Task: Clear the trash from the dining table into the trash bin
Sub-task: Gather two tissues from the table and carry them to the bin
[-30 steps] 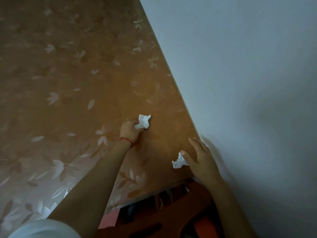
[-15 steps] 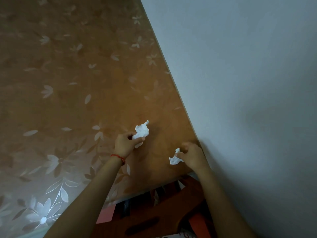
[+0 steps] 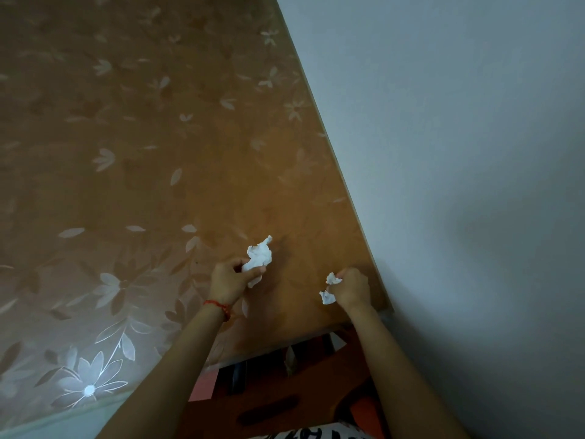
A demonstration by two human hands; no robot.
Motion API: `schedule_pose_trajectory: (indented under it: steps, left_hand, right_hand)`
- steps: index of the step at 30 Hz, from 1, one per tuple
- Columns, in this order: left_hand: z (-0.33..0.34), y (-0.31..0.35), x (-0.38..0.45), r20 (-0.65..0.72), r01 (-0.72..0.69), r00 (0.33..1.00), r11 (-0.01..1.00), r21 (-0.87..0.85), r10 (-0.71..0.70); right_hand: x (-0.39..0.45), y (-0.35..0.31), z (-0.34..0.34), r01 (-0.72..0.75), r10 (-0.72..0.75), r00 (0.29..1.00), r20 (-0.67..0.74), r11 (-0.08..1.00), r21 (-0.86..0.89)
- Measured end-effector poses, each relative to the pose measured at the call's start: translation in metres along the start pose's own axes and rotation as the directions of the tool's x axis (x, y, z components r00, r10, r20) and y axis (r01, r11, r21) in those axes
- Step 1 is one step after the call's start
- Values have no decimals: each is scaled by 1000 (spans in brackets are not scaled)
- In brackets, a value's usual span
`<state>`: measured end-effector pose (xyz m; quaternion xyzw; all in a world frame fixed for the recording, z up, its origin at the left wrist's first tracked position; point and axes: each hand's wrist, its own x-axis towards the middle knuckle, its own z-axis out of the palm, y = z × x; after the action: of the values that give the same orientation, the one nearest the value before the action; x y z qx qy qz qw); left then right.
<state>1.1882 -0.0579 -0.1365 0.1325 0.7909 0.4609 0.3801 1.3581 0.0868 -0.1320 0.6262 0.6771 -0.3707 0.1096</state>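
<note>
The right hand (image 3: 354, 288) is closing over most of its small paper wad (image 3: 329, 288), hiding the middle. The left hand (image 3: 232, 278) is covering the lower part of the larger crumpled tissue (image 3: 260, 256). Both forearms are running off the bottom edge.

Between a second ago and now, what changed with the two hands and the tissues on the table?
The right hand, open beside the smaller crumpled white tissue a second ago, has closed its fingers around it. The left hand kept its grip on the larger crumpled white tissue and drew back slightly toward the person. The brown floral tablecloth is unchanged.
</note>
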Motion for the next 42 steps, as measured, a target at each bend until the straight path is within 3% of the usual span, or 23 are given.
schedule_pose_trajectory:
  steps: [4, 7, 12, 25, 32, 42]
  left_hand:
    - [-5, -2, -4, -13, -12, 1000, 1000, -23, 12]
    - [-14, -2, -8, -32, -7, 999, 999, -42, 6]
    - [-33, -4, -15, -82, -7, 997, 998, -58, 2]
    - [-90, -13, -66, -310, 18, 948, 987, -160, -68]
    - [-116, -15, -109, -516, -78, 856, 980, -181, -27]
    - [-166, -51, -191, -753, -138, 631, 929, -344, -185]
  right_hand:
    - [-1, -1, 0, 30, -36, 997, 63, 995, 97]
    - [-10, -7, -2, 112, -134, 989, 55, 948, 298]
    - [-28, -25, -4, 103, -197, 971, 138, 860, 500]
    - [-66, -78, 9, 275, -476, 851, 222, 764, 584]
    - [-83, -102, 15, 319, -567, 737, 368, 771, 551]
    - [-142, -144, 54, 411, -638, 539, 549, 769, 490]
